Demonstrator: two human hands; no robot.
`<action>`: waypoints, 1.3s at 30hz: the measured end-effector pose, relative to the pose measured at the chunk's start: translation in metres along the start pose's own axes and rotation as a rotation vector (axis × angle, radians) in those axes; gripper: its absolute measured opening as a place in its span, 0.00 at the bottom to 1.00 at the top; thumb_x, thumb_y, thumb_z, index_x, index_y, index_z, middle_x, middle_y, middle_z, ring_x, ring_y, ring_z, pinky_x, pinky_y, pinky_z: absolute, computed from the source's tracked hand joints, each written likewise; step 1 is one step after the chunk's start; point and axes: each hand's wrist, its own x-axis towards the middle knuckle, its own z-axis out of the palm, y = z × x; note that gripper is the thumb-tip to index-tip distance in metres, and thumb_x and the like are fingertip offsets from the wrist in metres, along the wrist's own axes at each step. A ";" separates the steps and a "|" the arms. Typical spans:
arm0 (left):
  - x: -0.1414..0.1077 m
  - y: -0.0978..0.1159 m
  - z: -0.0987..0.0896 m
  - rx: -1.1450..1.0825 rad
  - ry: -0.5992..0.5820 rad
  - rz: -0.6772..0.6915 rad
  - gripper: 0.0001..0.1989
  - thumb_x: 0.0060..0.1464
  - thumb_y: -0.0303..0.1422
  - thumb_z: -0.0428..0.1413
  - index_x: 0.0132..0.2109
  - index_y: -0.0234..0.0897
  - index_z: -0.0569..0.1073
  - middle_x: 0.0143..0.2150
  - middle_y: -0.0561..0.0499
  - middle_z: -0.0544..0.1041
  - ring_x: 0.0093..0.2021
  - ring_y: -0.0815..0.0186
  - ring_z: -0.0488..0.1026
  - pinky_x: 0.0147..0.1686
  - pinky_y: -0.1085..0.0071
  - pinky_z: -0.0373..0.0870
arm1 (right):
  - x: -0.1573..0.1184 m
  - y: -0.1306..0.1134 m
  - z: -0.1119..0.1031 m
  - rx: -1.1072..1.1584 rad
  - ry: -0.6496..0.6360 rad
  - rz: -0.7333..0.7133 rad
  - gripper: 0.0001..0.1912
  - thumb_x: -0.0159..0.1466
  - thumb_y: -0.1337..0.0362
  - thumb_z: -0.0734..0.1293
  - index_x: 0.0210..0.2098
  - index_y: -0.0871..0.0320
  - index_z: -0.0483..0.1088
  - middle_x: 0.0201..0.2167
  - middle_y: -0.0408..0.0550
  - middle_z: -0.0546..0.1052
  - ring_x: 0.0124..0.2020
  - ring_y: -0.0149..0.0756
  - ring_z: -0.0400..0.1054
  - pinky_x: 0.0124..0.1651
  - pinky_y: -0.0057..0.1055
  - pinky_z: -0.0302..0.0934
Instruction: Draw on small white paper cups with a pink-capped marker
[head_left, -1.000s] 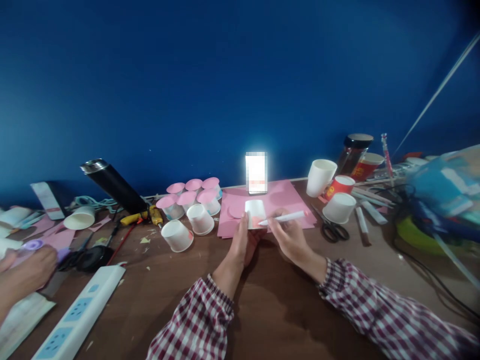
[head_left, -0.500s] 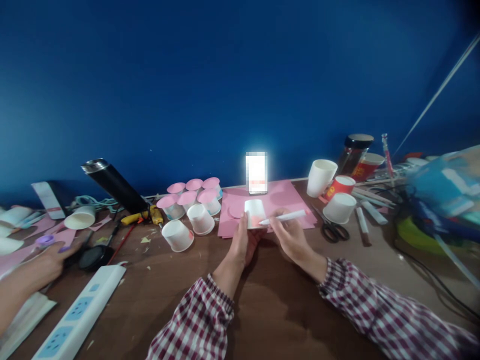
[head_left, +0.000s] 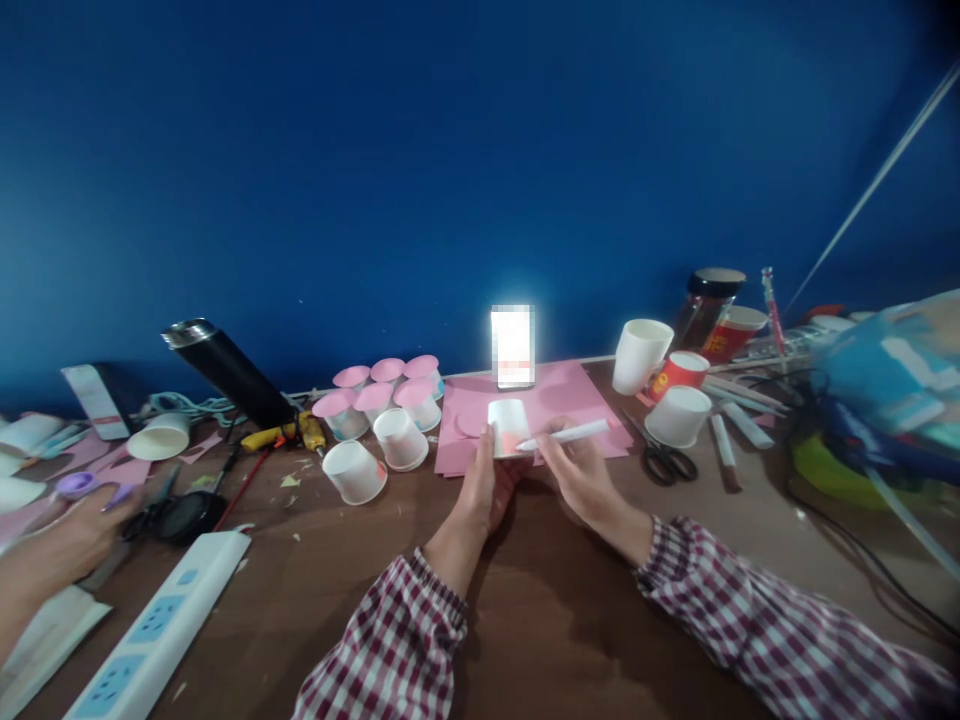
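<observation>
A white paper cup point(head_left: 507, 420) with a light orange-red patch low on its side is held in my left hand point(head_left: 487, 482), thumb on its left side and fingers beneath. My right hand point(head_left: 576, 470) grips a white marker pen point(head_left: 574, 433), its tip touching or very close to the coloured patch. Pink paper sheets point(head_left: 600, 405) lie just behind the hands, with a bright phone point(head_left: 514, 350) standing upright on their far part. To the left stand two white paper cups point(head_left: 400, 440) and several cups with pink tops point(head_left: 375, 400).
Black-handled scissors point(head_left: 670, 463) lie right of the paper, near white cups point(head_left: 679, 415), a red cup point(head_left: 684, 375) and markers point(head_left: 724, 450). At left are a black flask point(head_left: 229, 370), a yellow glue gun point(head_left: 285, 432), a power strip point(head_left: 161, 615) and another person's hand point(head_left: 82, 530).
The other person's hand at the left has shifted left, away from the dark tool it was near. My own hands, the cup and the marker have barely moved.
</observation>
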 end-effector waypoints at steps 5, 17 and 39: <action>0.001 0.001 0.000 -0.024 0.031 -0.015 0.21 0.56 0.47 0.52 0.45 0.33 0.73 0.40 0.44 0.79 0.39 0.61 0.75 0.43 0.64 0.69 | 0.000 -0.002 0.000 0.006 0.010 0.000 0.11 0.60 0.56 0.65 0.28 0.57 0.64 0.20 0.40 0.68 0.23 0.31 0.63 0.27 0.27 0.61; 0.001 0.000 -0.003 -0.016 -0.042 -0.022 0.24 0.56 0.48 0.51 0.48 0.33 0.72 0.44 0.42 0.78 0.44 0.59 0.75 0.48 0.61 0.68 | -0.001 -0.004 0.000 -0.047 0.101 -0.051 0.10 0.60 0.56 0.66 0.32 0.57 0.67 0.26 0.44 0.73 0.28 0.34 0.68 0.32 0.30 0.65; 0.001 0.002 -0.002 -0.017 -0.012 -0.043 0.23 0.56 0.47 0.51 0.47 0.31 0.73 0.43 0.41 0.78 0.42 0.60 0.75 0.45 0.64 0.70 | 0.001 -0.002 0.001 -0.030 0.080 -0.008 0.10 0.61 0.57 0.65 0.30 0.58 0.67 0.23 0.44 0.72 0.25 0.33 0.67 0.28 0.28 0.62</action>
